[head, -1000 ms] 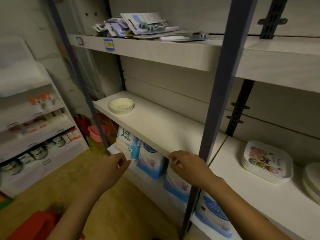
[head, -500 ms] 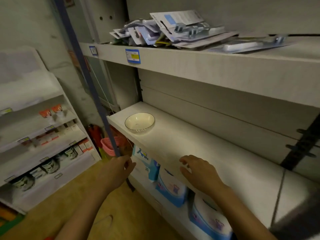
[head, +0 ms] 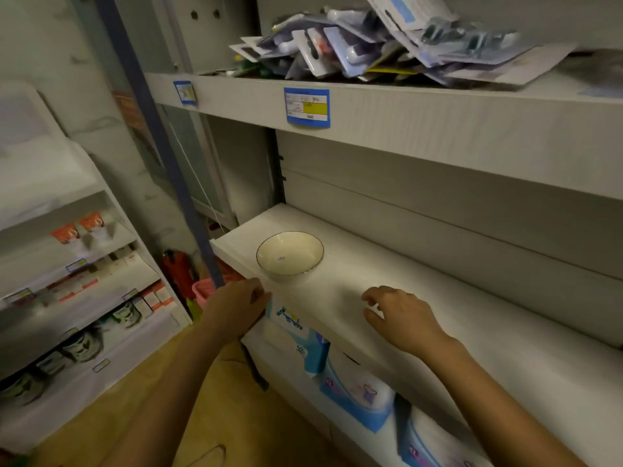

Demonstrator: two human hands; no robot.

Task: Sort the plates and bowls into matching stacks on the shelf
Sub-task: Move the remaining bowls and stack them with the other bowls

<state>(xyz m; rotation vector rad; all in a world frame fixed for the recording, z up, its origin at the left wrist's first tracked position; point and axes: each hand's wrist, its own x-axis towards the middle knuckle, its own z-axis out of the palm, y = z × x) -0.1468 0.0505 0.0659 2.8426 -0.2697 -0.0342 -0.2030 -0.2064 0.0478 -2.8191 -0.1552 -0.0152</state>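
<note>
A cream bowl (head: 290, 253) with a thin dark rim stands alone near the left end of the white middle shelf (head: 438, 298). My left hand (head: 236, 306) hovers at the shelf's front edge, just below and left of the bowl, fingers loosely curled and holding nothing. Over the shelf, to the right of the bowl, my right hand (head: 401, 318) is palm down with its fingers spread and nothing in it. Neither hand touches the bowl. No plates are in view.
A blue upright post (head: 158, 139) runs down past the shelf's left end. The top shelf holds a pile of blister-packed goods (head: 387, 45). Blue and white packages (head: 354, 392) fill the shelf below. A white rack of small goods (head: 77, 291) stands at left.
The view has swung left and closer: the plate stacks at right have left the frame and the bowl is now near. Both hands have come up toward the bowl.
</note>
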